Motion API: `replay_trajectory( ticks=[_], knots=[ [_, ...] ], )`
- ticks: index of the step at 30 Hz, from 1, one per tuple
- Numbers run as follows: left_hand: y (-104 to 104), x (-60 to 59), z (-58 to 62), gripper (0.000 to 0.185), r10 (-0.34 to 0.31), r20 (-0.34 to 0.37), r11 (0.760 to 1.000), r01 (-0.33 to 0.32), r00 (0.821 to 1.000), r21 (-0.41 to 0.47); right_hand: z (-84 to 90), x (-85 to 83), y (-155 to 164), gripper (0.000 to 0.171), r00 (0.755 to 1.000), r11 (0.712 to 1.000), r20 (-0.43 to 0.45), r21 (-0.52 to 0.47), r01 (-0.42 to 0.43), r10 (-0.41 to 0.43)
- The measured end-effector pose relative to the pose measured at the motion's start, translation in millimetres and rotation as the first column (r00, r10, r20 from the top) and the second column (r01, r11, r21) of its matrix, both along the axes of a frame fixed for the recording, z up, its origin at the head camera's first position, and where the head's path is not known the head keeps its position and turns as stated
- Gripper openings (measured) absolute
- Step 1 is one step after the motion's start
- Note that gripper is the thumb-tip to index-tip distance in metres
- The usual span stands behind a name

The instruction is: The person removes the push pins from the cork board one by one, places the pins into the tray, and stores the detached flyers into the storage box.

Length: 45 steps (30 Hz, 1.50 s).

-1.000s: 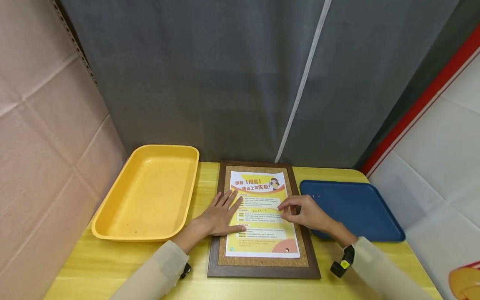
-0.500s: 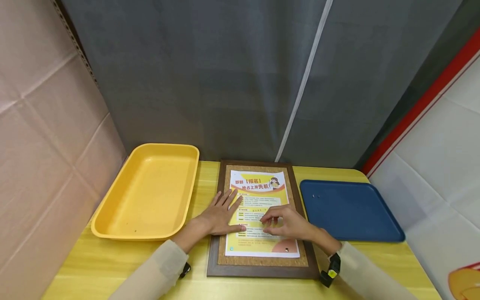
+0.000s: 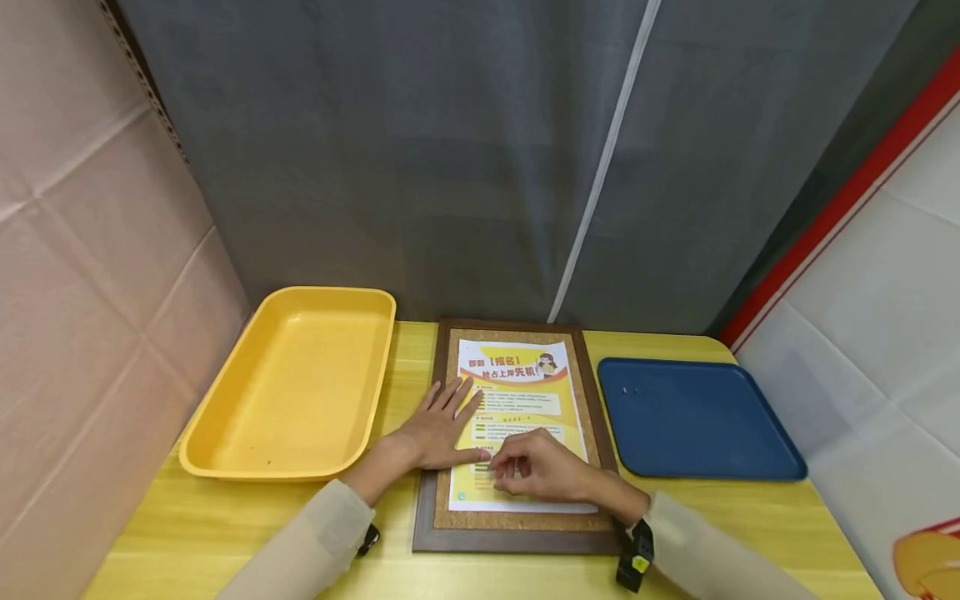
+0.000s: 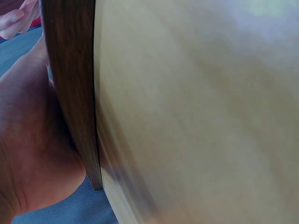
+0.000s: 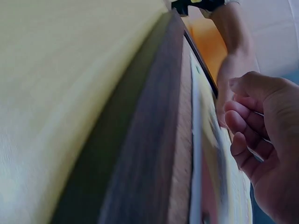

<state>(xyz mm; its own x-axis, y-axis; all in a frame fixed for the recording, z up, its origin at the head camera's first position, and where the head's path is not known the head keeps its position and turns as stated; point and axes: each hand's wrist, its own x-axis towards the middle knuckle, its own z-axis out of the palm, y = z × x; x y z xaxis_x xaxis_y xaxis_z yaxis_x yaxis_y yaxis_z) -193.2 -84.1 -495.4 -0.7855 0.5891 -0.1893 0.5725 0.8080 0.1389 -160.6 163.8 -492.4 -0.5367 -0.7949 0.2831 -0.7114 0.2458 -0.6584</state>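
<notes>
A printed yellow-and-white poster (image 3: 517, 358) lies on a cork board (image 3: 517, 522) with a dark wooden frame (image 3: 510, 542). My left hand (image 3: 446, 433) rests flat on the poster's left side, fingers spread. My right hand (image 3: 543, 467) is over the poster's lower part, fingers loosely curled and thumb drawn in; nothing shows between the fingertips in the right wrist view. A small teal pin (image 3: 461, 496) is at the poster's lower left corner. My right hand and forearm cover the lower right part. In the left wrist view the left hand's heel lies against the frame.
A deep yellow tray (image 3: 382, 375) stands left of the board on the wood-grain table (image 3: 405, 575). Right of it lies a shallow blue tray (image 3: 697, 425) bearing small pins (image 3: 625, 390). A grey curtain (image 3: 375, 167) hangs behind, with pale panels at both sides.
My right hand has moved left and down over the poster, away from the blue tray, and now covers the dark pin at the lower right. My left hand has stayed in place.
</notes>
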Motion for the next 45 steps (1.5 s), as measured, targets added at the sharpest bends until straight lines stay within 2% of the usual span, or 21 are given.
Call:
replay_trajectory(
  ticks=[7,13,21,29,39,42,45],
  knots=[
    [-1,-0.3,-0.5,0.099,-0.011,-0.008,1.0,0.011,1.0,0.008,-7.9,9.1,-17,0.011,1.0,1.0,-0.026,0.0,-0.008,0.008],
    [-3,-2.1,-3.9,0.096,-0.018,0.005,0.999,0.018,1.0,0.045,-14.7,14.3,-28,0.01,0.998,1.0,-0.068,-0.016,0.016,-0.017],
    [-4,-6.6,-15.5,0.098,-0.019,0.017,0.997,0.018,1.0,0.08,-18.8,23.3,-36,0.008,0.993,0.995,-0.051,-0.009,0.103,-0.103],
    [-3,-1.8,-4.2,0.094,-0.022,0.004,0.998,0.022,1.0,0.061,-24.7,31.5,-42,0.011,0.982,0.983,-0.053,-0.032,0.181,-0.182],
    [-4,-1.9,-6.0,0.095,-0.024,0.035,0.995,0.021,0.999,0.101,-26.6,41.7,-50,0.007,0.966,0.966,-0.057,-0.062,0.25,-0.254],
    [-5,-5.3,-12.3,0.094,-0.018,0.036,0.992,0.014,0.999,0.125,-25.9,43.9,-52,0.009,0.956,0.957,-0.06,-0.063,0.283,-0.287],
    [-5,-6.0,-12.9,0.091,-0.021,0.044,0.988,0.014,0.999,0.156,-26.6,45.4,-54,0.009,0.949,0.95,-0.057,-0.062,0.308,-0.311]
  ],
)
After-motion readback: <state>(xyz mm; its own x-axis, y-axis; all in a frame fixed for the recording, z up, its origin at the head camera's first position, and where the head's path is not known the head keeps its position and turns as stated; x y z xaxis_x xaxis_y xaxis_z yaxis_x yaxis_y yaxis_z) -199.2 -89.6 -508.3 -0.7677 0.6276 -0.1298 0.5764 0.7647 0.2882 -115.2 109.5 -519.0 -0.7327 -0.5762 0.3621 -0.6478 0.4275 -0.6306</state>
